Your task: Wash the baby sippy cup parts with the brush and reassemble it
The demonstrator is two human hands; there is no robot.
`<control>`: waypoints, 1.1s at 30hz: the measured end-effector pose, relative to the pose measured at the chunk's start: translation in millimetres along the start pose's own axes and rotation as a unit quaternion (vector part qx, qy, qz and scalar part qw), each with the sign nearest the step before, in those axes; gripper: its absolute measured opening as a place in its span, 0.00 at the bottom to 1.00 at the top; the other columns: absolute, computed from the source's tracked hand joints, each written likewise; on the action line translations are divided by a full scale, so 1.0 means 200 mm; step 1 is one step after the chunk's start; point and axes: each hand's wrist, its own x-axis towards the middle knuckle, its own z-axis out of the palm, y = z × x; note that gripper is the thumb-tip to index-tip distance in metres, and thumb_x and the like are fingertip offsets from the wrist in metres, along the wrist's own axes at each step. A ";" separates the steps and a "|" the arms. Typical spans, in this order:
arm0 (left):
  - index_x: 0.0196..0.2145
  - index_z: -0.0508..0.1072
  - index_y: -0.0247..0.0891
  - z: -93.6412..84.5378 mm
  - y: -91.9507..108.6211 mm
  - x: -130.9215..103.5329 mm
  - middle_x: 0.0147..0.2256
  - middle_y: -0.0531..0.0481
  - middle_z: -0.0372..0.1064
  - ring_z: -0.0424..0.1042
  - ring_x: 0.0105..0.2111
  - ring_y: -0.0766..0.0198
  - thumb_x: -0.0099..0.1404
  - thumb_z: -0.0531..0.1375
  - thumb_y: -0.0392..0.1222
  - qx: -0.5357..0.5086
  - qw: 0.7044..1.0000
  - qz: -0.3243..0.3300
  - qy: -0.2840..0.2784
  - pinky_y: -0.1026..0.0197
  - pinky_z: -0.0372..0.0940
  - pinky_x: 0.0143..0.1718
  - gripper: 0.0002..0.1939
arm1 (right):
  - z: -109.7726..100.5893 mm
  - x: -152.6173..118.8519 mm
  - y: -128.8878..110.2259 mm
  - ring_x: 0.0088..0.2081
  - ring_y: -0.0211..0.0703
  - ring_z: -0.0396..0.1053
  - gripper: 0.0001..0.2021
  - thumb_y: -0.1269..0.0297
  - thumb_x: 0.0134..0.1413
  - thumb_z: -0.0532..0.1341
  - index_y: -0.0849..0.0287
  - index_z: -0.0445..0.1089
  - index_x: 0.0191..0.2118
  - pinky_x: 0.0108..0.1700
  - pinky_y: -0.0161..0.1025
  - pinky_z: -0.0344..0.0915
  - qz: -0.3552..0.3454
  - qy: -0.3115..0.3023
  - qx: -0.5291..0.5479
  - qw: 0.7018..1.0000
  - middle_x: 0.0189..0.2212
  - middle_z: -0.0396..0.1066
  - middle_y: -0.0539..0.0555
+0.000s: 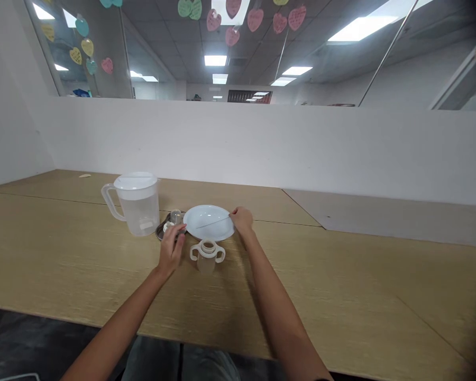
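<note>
A: What is closest to the person?

B: Two bare arms reach out over a long wooden table [83,264]. Just past the wrists stands a little cup with two handles [207,255]. It sits upright between the two hands, with something brown inside.

A: What is the left hand doing?

B: The left hand [171,247] rests on the table, left of the cup. Its fingers are stretched out loose, and the tips touch the left edge of a white plate [208,222]. It is not gripping anything that I can see.

A: And the right hand?

B: The right hand [241,219] is at the right edge of the plate. Its fingers are pinched on the end of a thin stick [212,223] that lies across the plate. I cannot tell what the stick is.

A: What is a bit further back?

B: A dark little tray [161,229] peeks out just left of the plate, with small clear bits on it. Left of that stands a big clear jug [136,203] with a lid, its handle pointing left.

A: And at the very back?

B: A low white wall [262,143] runs behind the table. High above hang paper hearts [255,19].
</note>
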 end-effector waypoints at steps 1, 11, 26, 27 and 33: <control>0.46 0.69 0.38 -0.01 -0.02 0.01 0.44 0.44 0.69 0.66 0.45 0.56 0.70 0.45 0.48 0.049 0.999 -0.017 0.007 0.52 0.60 0.48 0.18 | -0.01 0.00 -0.01 0.40 0.45 0.72 0.09 0.69 0.50 0.58 0.61 0.75 0.36 0.38 0.34 0.63 -0.007 0.007 0.009 1.000 0.37 0.75 0.60; 0.42 0.74 0.40 -0.02 -0.24 0.03 0.41 0.43 0.73 0.63 0.45 0.50 0.70 0.44 0.48 0.356 0.924 -0.024 -0.138 0.51 0.54 0.43 0.20 | -0.08 -0.14 -0.29 0.33 0.39 0.70 0.12 0.70 0.46 0.58 0.61 0.73 0.39 0.40 0.34 0.64 -0.135 0.060 0.268 0.952 0.29 0.74 0.51; 0.34 0.74 0.37 -0.04 -0.19 0.03 0.38 0.42 0.72 0.63 0.42 0.49 0.70 0.44 0.50 0.422 0.898 -0.026 -0.121 0.49 0.52 0.41 0.22 | -0.06 -0.21 -0.35 0.26 0.38 0.67 0.18 0.58 0.58 0.50 0.62 0.73 0.30 0.31 0.33 0.58 -0.201 0.008 0.316 0.927 0.24 0.71 0.52; 0.35 0.74 0.38 -0.03 -0.19 0.03 0.39 0.43 0.72 0.63 0.44 0.49 0.70 0.44 0.50 0.410 0.902 -0.016 -0.132 0.48 0.51 0.42 0.22 | -0.06 -0.22 -0.35 0.26 0.38 0.67 0.18 0.58 0.58 0.50 0.62 0.73 0.31 0.31 0.33 0.58 -0.202 0.006 0.312 0.928 0.24 0.72 0.52; 0.35 0.75 0.41 -0.01 -0.18 0.02 0.38 0.45 0.75 0.61 0.48 0.49 0.70 0.43 0.50 0.375 0.908 -0.008 -0.187 0.46 0.49 0.47 0.23 | -0.08 -0.24 -0.36 0.28 0.38 0.69 0.18 0.58 0.59 0.50 0.61 0.74 0.32 0.32 0.32 0.60 -0.209 -0.006 0.292 0.933 0.26 0.73 0.53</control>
